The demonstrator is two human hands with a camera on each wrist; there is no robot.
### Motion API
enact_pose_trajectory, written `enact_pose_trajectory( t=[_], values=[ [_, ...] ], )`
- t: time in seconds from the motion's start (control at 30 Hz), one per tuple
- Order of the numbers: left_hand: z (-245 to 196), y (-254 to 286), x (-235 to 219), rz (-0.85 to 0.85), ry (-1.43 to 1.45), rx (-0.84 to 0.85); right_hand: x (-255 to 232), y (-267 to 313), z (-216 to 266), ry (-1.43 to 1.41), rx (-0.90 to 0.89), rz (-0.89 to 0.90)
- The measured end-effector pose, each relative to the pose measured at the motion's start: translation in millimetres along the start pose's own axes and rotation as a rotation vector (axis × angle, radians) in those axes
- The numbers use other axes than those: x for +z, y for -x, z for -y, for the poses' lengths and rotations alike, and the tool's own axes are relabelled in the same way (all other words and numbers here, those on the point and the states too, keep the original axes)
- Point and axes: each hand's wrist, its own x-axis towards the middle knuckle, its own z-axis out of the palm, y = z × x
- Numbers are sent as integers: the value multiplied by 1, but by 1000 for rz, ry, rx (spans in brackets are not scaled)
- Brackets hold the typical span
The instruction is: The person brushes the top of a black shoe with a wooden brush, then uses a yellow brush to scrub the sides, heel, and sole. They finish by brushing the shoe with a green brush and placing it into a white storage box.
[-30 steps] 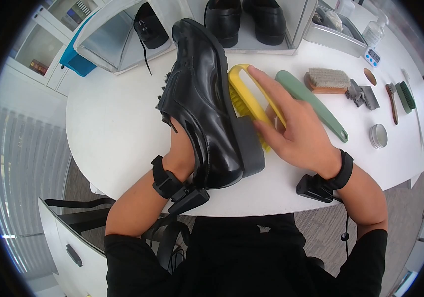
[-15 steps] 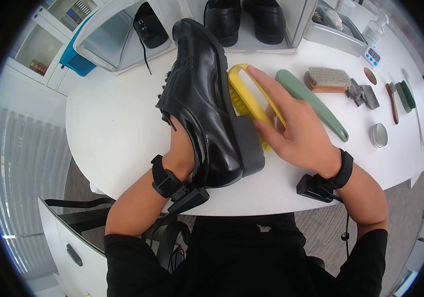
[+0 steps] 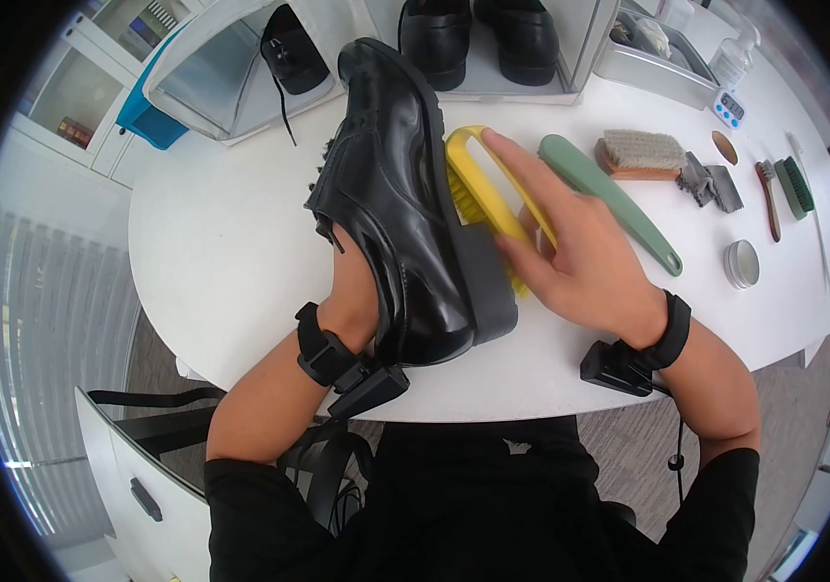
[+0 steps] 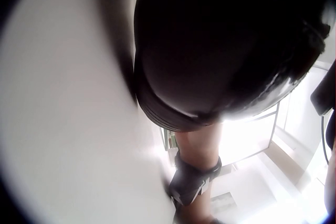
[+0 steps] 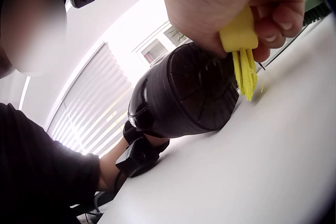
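A glossy black lace-up shoe [image 3: 405, 213] lies tilted on its side, toe pointing away, its sole turned toward the right. My left hand [image 3: 345, 276] reaches into the shoe's opening, and its fingers are hidden inside. A yellow scrub brush [image 3: 480, 179] with a loop handle is in my right hand [image 3: 585, 252], fingers and thumb curled round the handle. Its yellow bristles [image 5: 245, 74] face the sole beside the heel block in the head view. In the left wrist view the shoe's rounded dark body [image 4: 210, 56] fills the upper part.
Right of my hand lie a green-handled tool [image 3: 614, 204], a wooden bristle brush [image 3: 641, 155], a crumpled grey cloth [image 3: 708, 184], a round tin [image 3: 742, 265] and small brushes [image 3: 795, 189]. Behind stand open boxes with black shoes [image 3: 434, 44], a metal tray [image 3: 657, 73] and a timer [image 3: 728, 110].
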Motion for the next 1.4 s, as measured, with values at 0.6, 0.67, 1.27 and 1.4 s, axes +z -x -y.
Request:
enact_pose_trajectory(
  t=[0.6,0.67,1.27,1.4],
  values=[
    [0,1,0,-17,-19,-6,1,0,-1,3,-6,1],
    [0,1,0,-18,2,-9,1,0,0,1,0,5],
    [5,0,-5,-41,-18,20,1,1,0,15,6,23],
    [10,-3,-13,16,-27,33,1,1,-1,14,6,22]
  ],
)
